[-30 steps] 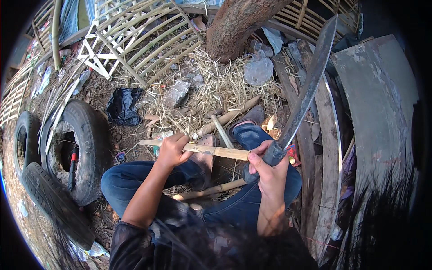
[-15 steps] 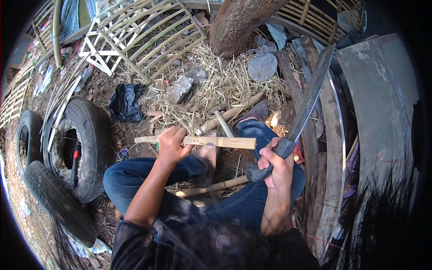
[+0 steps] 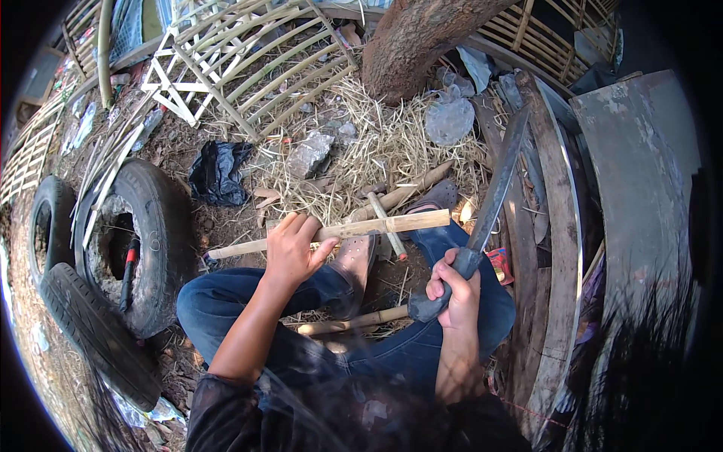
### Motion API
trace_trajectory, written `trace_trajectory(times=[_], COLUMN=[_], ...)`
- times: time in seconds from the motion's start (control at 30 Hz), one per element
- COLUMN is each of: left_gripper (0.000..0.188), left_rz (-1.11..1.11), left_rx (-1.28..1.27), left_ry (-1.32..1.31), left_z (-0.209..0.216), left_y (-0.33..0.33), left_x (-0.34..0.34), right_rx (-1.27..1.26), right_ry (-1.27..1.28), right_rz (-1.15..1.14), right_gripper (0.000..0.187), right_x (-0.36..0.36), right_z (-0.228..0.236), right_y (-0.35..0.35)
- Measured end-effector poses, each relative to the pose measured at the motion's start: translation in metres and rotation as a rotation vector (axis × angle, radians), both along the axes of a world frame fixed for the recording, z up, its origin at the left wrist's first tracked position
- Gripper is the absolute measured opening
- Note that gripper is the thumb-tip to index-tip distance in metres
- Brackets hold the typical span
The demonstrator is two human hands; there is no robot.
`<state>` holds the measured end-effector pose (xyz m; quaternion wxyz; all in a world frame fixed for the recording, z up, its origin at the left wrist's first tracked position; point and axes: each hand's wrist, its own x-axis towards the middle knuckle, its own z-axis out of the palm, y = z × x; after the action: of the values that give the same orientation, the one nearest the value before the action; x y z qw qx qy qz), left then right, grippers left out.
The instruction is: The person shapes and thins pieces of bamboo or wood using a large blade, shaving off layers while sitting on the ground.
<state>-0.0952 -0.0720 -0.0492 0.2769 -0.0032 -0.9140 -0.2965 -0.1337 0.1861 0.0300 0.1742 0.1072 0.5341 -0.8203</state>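
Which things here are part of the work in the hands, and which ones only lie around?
In use: bamboo strip in the left hand; long knife in the right hand.
Lying about: tyres, black bag, bamboo lattice, straw.

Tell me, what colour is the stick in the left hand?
Pale tan, like split bamboo; the head view shows it.

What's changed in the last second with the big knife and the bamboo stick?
The right hand drew the long knife back off the bamboo stick; a second ago its blade lay against the stick's right end, now it points up and clear of it. The left hand kept its grip on the stick, held level across the knees. Tyres unmoved.
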Motion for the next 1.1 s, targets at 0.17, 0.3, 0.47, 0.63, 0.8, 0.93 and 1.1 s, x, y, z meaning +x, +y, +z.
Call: trace_trajectory(times=[0.17, 0.3, 0.47, 0.63, 0.8, 0.93, 1.1], left_gripper=[0.047, 0.047, 0.043, 0.037, 0.036, 0.034, 0.034], left_rz=[-0.027, -0.028, -0.014, -0.024, -0.030, -0.031, -0.048], left_rx=[-0.035, -0.063, -0.024, -0.062, -0.020, -0.010, 0.026], left_ry=[-0.003, 0.011, -0.035, -0.045, -0.019, -0.038, -0.036], left_z=[-0.001, 0.001, -0.006, -0.003, 0.002, 0.000, 0.005], left_y=[0.002, 0.006, 0.005, 0.005, 0.006, 0.005, 0.006], left_x=[0.000, 0.000, 0.003, 0.007, 0.007, 0.008, 0.007], right_rx=[-0.025, -0.237, -0.306, -0.355, -0.342, -0.374, -0.415], right_ry=[0.114, 0.104, 0.015, -0.118, -0.198, -0.218, -0.158], right_rz=[0.097, 0.322, 0.500, 0.618, 0.657, 0.702, 0.654], right_gripper=[0.019, 0.021, 0.023, 0.023, 0.021, 0.022, 0.022], right_x=[0.004, 0.009, 0.015, 0.016, 0.021, 0.026, 0.023], right_z=[0.000, -0.001, 0.002, -0.002, -0.003, -0.012, -0.008], right_y=[0.003, 0.008, 0.008, 0.006, 0.000, -0.001, 0.005])
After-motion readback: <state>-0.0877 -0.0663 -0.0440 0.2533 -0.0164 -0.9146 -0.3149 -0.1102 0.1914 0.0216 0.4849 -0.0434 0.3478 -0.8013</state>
